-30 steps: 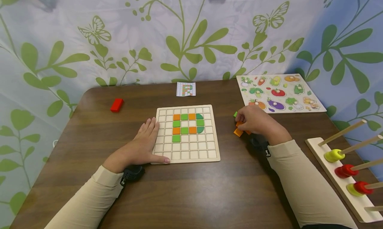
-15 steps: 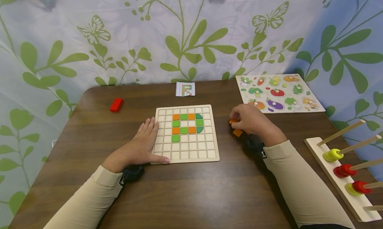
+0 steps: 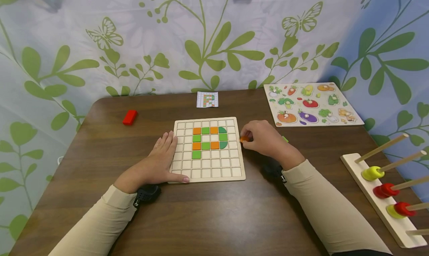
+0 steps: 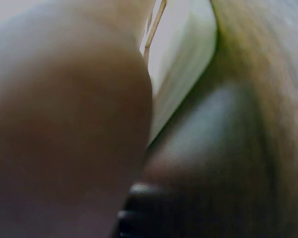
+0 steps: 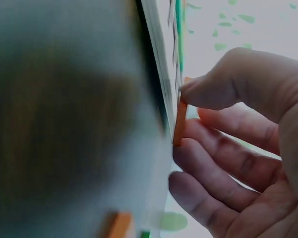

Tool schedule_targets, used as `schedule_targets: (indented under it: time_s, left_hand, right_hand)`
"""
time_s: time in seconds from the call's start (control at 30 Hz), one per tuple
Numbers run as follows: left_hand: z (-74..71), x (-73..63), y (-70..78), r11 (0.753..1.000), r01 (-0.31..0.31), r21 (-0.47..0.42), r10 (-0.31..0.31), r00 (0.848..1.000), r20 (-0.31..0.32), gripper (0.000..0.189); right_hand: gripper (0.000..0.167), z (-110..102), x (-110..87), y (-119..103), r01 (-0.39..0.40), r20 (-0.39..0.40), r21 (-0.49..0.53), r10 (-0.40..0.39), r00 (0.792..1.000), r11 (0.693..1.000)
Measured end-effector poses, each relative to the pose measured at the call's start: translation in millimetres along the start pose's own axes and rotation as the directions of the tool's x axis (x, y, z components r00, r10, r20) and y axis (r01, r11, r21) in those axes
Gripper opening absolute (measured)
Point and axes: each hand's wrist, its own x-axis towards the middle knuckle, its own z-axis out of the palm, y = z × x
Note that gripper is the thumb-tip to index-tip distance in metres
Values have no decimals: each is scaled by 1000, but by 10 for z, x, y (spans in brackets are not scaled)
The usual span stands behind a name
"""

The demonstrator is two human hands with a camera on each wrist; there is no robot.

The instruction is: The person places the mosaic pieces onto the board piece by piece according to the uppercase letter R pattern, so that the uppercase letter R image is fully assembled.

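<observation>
A wooden grid board [image 3: 221,172] lies in the middle of the table. Orange, green [image 3: 196,154] and rounded dark green tiles [image 3: 223,144] sit in its cells. My left hand [image 3: 160,162] rests along the board's left edge, fingers extended and thumb over the near corner. Beside the right edge, my right hand [image 3: 266,140] pinches an orange tile [image 3: 244,139] between thumb and fingers. The right wrist view shows this orange tile [image 5: 180,121] on edge, close to the board's rim [image 5: 158,64]. The left wrist view is mostly filled by blurred skin.
Behind the board lies a small pattern card [image 3: 207,99]. A red block [image 3: 130,117] is at the left. At the right are a vegetable puzzle [image 3: 295,104] and a peg stand [image 3: 355,166] with rings. A green piece [image 3: 285,139] and an orange piece [image 5: 120,225] lie near my right hand.
My right hand has left the spot of the loose tiles and moved left to the board's right edge, carrying an orange tile. My left hand stays in place.
</observation>
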Motion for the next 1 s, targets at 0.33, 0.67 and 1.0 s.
schedule_targets:
  time_s: [0.33, 0.67, 1.0]
  left_hand:
    - [6, 12, -15, 1000, -1, 6, 1, 1000, 5, 151]
    - [-13, 4, -23, 1000, 7, 6, -7, 1000, 13, 151]
    - [-7, 15, -8, 1000, 5, -2, -5, 1000, 13, 151]
  right_hand:
    - [15, 140, 33, -230, 102, -17, 47, -101, 995, 994]
    - [15, 237, 83, -428, 152, 12, 68, -153, 988, 986]
    - [13, 363, 168, -703, 256, 67, 32, -258, 964, 966]
